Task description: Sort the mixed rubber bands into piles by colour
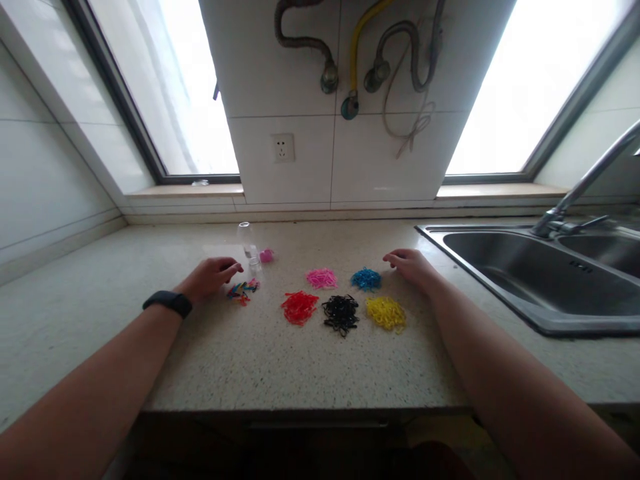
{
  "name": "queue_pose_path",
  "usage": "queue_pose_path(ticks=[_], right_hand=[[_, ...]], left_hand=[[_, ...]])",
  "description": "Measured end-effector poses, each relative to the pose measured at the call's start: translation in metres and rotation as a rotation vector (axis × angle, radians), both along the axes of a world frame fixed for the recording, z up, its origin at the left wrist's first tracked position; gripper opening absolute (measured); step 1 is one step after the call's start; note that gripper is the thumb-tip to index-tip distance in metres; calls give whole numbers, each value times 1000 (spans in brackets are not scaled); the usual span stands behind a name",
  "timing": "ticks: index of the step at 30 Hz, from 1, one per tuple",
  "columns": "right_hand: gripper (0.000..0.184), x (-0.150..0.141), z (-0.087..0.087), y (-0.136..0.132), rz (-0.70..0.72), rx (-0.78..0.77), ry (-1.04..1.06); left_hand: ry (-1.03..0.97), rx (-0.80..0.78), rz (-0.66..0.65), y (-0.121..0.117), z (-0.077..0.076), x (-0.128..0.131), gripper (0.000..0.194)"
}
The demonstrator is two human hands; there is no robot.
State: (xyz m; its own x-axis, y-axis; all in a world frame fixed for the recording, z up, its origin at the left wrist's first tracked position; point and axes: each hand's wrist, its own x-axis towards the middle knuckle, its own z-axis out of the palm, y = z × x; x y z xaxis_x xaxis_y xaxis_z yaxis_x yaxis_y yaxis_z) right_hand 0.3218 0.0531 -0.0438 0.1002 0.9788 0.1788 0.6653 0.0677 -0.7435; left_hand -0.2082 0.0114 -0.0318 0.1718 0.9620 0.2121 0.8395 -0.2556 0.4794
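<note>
My left hand (214, 277), with a black band on its wrist, rests on the counter beside a small mixed-colour pile of rubber bands (243, 291). Its fingers are loosely bent, with nothing visible in them. My right hand (407, 263) lies just right of the blue rubber bands (367, 279), fingers relaxed and holding nothing I can see. Between the hands are pink rubber bands (321, 278), red rubber bands (299, 308), black rubber bands (341, 314) and yellow rubber bands (386, 313), each in its own heap. A clear plastic bottle (249, 245) stands behind the mixed pile, next to a pink cap (267, 255).
A steel sink (500, 267) with a faucet (555, 217) is set into the counter (310, 373) at the right. Behind rises a tiled wall with a socket (283, 147), pipes and two windows. The counter's front edge runs between my forearms.
</note>
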Motion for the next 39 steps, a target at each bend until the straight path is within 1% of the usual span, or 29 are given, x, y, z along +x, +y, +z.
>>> queue_pose_path(ticks=[4,8,13,17,27,34,39], right_hand=[[37,2,-2,4,10,-22,-4],[36,4,-2,5,21,-27,5],[34,3,1,2,20,-34,12],[35,2,2,0,17,-43,10],[36,1,2,1,8,-46,19],[36,3,-1,3,19,-46,42],[35,2,0,2,12,-46,34]], left_hand=[[18,17,-104,-3,3,13,43],[106,17,-125,-5,3,19,39],[155,-39,-164,-10,6,18,40],[156,-60,-163,-12,7,19,41],[150,-46,-189,-11,6,20,30],[107,-62,-181,-9,3,19,33],[92,-55,-182,-9,3,19,32]])
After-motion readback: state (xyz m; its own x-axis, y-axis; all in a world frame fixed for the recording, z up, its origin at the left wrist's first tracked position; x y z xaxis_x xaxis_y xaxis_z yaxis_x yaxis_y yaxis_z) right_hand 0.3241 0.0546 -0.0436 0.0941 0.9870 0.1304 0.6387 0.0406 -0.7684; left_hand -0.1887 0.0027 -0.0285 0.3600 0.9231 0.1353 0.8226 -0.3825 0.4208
